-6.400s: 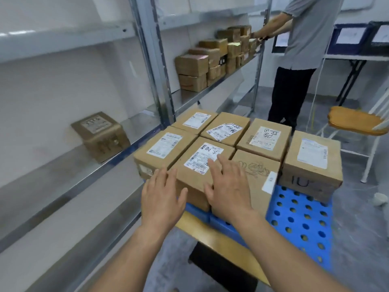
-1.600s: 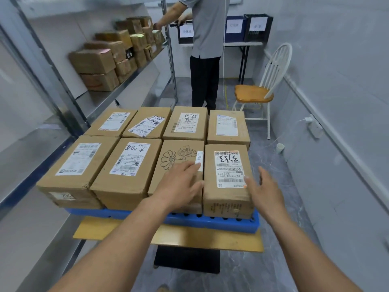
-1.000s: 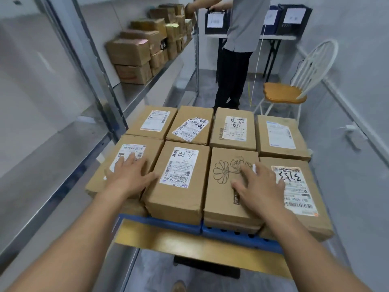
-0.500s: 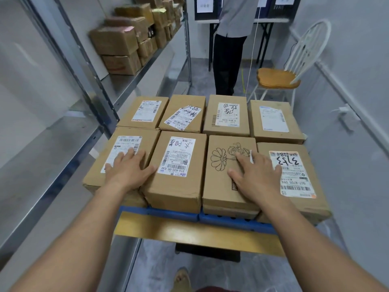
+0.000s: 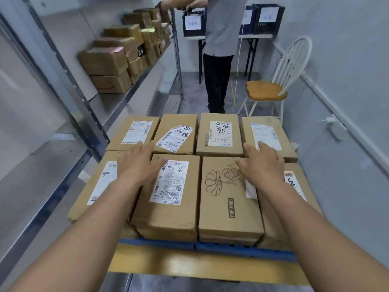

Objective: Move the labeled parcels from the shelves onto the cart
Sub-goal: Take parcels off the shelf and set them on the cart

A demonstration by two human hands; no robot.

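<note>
Eight labelled parcels point(image 5: 168, 197) lie flat on the cart point(image 5: 189, 264), packed edge to edge in two rows of four on its blue tray point(image 5: 242, 249), directly under and around both hands. The left hand point(image 5: 139, 163) is spread with straight fingers over the near-left parcel point(image 5: 99, 186), its fingertips reaching the far-left parcel point(image 5: 134, 133). The right hand point(image 5: 261, 163) is likewise flat and gripping nothing, over the far corner of the flower-printed POP MART box point(image 5: 227, 207) and pointing at the far-right parcel point(image 5: 267, 133). Whether the palms press down or hover, I cannot tell.

Each parcel has its label facing up and its long axis running away from the person, in line with the forearms; the POP MART lettering runs along that same axis.

The risks, as I judge them: a forward push from flat palms could slide the far row off the tray's edge beyond the fingertips, since nothing there seems to stop it. The near row sits right at the tray's edge below the wrists, so a backward drag could tip a box off. A second person point(image 5: 219, 60) stands ahead of the fingertips, in the cart's path, with a chair point(image 5: 267, 89) ahead of the right hand. More parcels remain stacked on the shelf point(image 5: 109, 64), ahead and left of the left hand.
</note>
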